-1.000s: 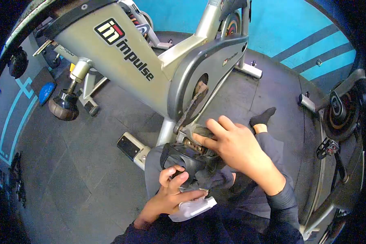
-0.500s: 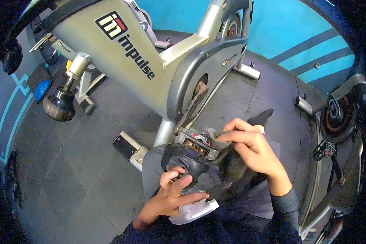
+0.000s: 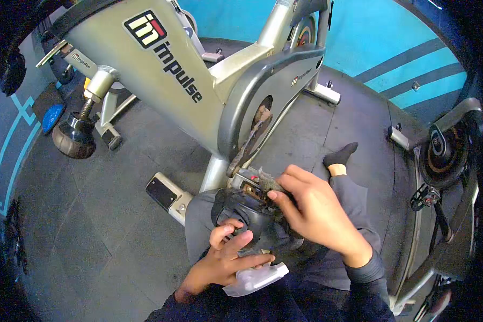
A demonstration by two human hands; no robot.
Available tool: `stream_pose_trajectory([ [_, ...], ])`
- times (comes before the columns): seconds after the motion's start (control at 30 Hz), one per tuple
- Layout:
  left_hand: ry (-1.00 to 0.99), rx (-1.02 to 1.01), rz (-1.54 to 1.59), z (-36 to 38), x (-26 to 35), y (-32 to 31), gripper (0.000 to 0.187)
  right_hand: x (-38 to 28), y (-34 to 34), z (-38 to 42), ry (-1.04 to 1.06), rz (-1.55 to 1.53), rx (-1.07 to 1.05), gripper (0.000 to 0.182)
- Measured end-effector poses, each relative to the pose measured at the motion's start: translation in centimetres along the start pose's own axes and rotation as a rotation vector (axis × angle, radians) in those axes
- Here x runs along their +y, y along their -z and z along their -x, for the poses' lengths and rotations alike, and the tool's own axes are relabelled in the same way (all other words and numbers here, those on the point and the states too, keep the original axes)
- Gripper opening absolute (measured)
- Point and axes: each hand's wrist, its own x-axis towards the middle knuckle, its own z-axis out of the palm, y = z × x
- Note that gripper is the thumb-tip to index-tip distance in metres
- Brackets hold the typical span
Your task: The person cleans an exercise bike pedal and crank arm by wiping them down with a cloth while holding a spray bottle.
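Observation:
A grey cloth (image 3: pixel 271 182) is pinched in my right hand (image 3: pixel 319 212), pressed against the side of the bike pedal (image 3: pixel 250 188). The pedal hangs at the lower end of a worn crank arm (image 3: pixel 250 142), and a bit of red shows on it. Below the pedal, its black toe cage (image 3: pixel 233 206) is partly covered by my hands. My left hand (image 3: pixel 225 263) holds a white spray bottle (image 3: pixel 258 279), of which only the plastic head shows. The fingertips of that hand rest by the toe cage.
A silver exercise bike (image 3: pixel 172 70) fills the upper middle, its rear foot (image 3: pixel 166 196) on dark floor tiles. Another bike (image 3: pixel 448 145) stands at the right. My socked foot (image 3: pixel 341 155) lies beyond my right hand. A blue wall (image 3: pixel 381 43) rises behind.
My right hand has moved left and turned with the cloth, now covering more of the pedal's right end. My left hand stays in place. More of my outstretched leg and foot shows.

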Motion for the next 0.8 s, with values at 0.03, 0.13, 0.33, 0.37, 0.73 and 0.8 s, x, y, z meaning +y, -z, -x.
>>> stream_pose_trajectory([
  [0.03, -0.001, 0.0, 0.002, 0.1, 0.0, 0.0, 0.033, -0.4, -0.3, -0.2, -0.002, 0.001, 0.001, 0.016],
  [0.13, 0.0, -0.031, -0.015, 0.3, 0.0, 0.1, 0.035, -0.9, -1.3, -1.2, 0.033, 0.128, 0.051, 0.017],
  [0.33, 0.002, -0.037, -0.04, 0.1, 0.2, 0.2, 0.035, -0.3, -2.0, -2.9, 0.058, 0.118, 0.03, 0.016],
  [0.37, 0.004, -0.03, -0.043, 0.1, 0.2, 0.2, 0.034, -0.4, -1.9, -2.7, 0.057, 0.115, 0.032, 0.016],
  [0.73, -0.019, 0.012, -0.03, 0.0, -0.1, -0.3, 0.034, -0.4, -0.3, 0.0, 0.04, 0.078, 0.095, 0.013],
  [0.8, -0.015, 0.003, -0.047, -0.1, 0.0, -0.2, 0.033, -0.3, -0.8, -0.9, 0.061, 0.074, 0.097, 0.012],
])
